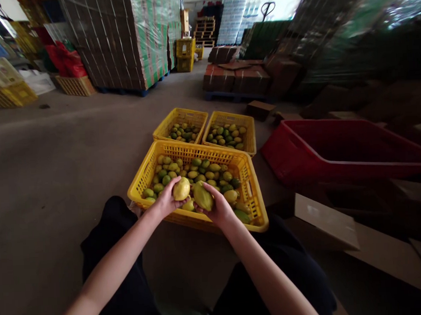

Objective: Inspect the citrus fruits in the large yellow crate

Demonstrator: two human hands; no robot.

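Observation:
My left hand (168,201) is closed round a yellow lemon (181,189). Beside it, my right hand (218,206) grips a greener lemon (203,197), and the two fruits are held close together. Both hands are above the near side of a large yellow plastic crate (258,206). Inside that crate lie many loose lemons (214,167), some yellow and some green. My palms and some fingertips are hidden behind the fruit.
Behind the near crate stand two smaller yellow crates, a left one (159,131) and a right one (252,134), both holding lemons. A red tub (288,156) is on the right, with cardboard boxes (323,219) in front of it. Wrapped pallet stacks (120,44) rise farther back.

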